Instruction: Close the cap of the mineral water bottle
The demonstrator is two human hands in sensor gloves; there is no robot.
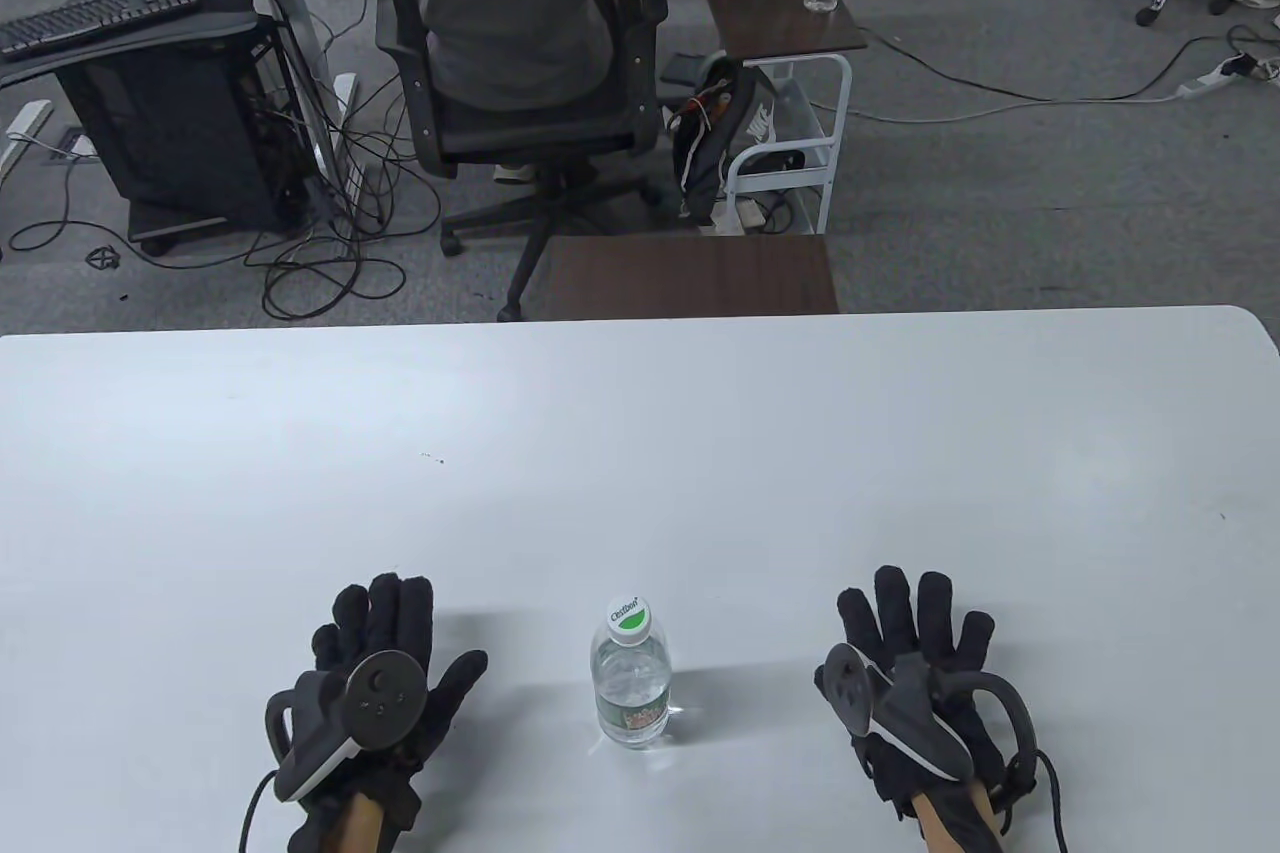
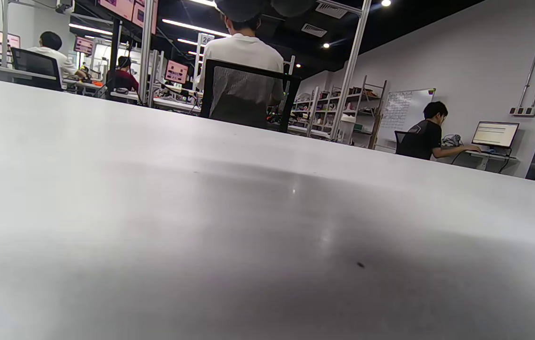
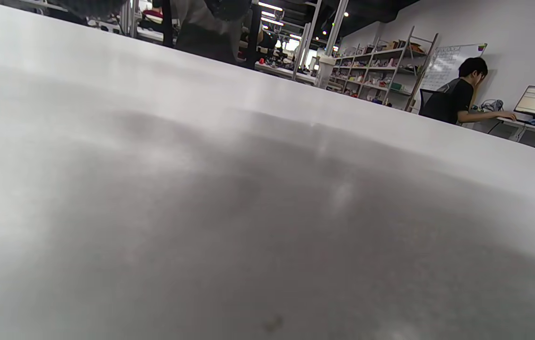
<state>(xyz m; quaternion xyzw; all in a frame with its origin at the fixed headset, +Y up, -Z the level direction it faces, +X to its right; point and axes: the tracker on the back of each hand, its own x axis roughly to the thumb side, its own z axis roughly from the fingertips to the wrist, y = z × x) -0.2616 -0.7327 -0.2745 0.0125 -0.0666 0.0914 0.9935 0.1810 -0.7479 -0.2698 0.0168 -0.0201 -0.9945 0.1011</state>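
Note:
A small clear mineral water bottle (image 1: pixel 630 683) stands upright on the white table (image 1: pixel 640 453) near the front edge, midway between my hands. Its white and green cap (image 1: pixel 630 619) sits on the neck. My left hand (image 1: pixel 385 643) rests flat on the table to the left of the bottle, fingers spread, holding nothing. My right hand (image 1: pixel 915 638) rests flat to the right of the bottle, fingers spread, holding nothing. Neither hand touches the bottle. Both wrist views show only the table top (image 2: pixel 248 226) (image 3: pixel 248 212); the bottle is not in them.
Beyond the table's far edge stand a black office chair (image 1: pixel 520 63) and a small dark side table (image 1: pixel 690 273). A tiny dark speck (image 1: pixel 432 459) lies on the table left of centre.

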